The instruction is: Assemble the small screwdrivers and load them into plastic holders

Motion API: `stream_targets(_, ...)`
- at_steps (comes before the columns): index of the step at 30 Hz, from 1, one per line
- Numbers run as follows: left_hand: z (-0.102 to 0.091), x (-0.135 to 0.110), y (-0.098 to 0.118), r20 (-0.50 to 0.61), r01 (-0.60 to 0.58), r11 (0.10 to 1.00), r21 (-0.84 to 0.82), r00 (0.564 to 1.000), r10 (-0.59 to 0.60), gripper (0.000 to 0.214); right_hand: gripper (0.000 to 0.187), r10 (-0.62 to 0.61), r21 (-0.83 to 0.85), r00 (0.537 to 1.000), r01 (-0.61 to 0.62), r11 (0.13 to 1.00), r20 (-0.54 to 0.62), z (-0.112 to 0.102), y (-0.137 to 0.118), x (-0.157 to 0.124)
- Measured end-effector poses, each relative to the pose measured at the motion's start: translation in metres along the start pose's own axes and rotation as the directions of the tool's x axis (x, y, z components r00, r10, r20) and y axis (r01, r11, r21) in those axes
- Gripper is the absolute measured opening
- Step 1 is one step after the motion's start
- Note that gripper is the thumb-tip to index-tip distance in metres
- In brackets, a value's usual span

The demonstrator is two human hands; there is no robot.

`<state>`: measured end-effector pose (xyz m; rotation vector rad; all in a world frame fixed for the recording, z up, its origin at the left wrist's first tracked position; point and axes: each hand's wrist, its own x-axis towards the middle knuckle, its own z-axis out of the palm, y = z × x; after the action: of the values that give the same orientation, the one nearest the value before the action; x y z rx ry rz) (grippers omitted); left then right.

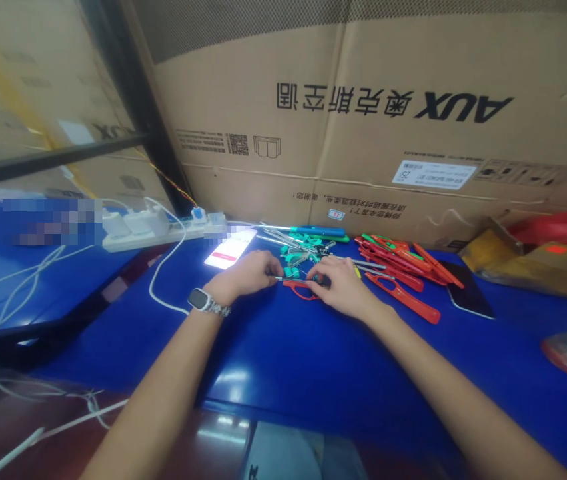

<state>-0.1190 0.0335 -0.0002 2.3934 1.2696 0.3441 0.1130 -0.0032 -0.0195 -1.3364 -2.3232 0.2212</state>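
Observation:
My left hand [258,272], with a watch on its wrist, is closed in a pinch on one end of a thin metal piece [279,279]. My right hand [340,281] is closed too, its thumb and fingertips together at the other side; what it grips is too small to make out. Between the hands, low over the table, shows a red plastic part [297,285] with a curved edge. Just behind them lies a heap of small teal plastic pieces [293,257] and thin metal rods. Red plastic handles [403,297] with slots lie beside my right hand.
A lit phone [230,248] lies left, a dark phone [470,293] right, on the blue table [283,360]. A blue-handled tool [318,231] lies at the back against a large cardboard box [363,140]. A white power strip [158,233] with cables stands at left.

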Motion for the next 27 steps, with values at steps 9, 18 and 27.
stream_targets(9, 0.007, 0.003, 0.000, -0.015, -0.014, 0.999, 0.045, 1.000, 0.015, 0.022, 0.012, -0.101, -0.106, 0.995, 0.101, 0.989, 0.013, 0.011, -0.017, 0.012)
stream_targets(18, 0.001, -0.002, -0.001, -0.016, 0.030, 1.000, 0.005, 0.999, -0.030, 0.024, 0.016, -0.041, -0.063, 0.999, 0.040, 0.997, -0.020, 0.010, -0.018, 0.008)
stream_targets(27, -0.002, -0.002, -0.003, 0.011, 0.019, 0.999, -0.051, 1.000, -0.019, 0.009, 0.026, -0.046, -0.077, 0.999, 0.046, 0.996, 0.004, 0.019, -0.020, 0.001)
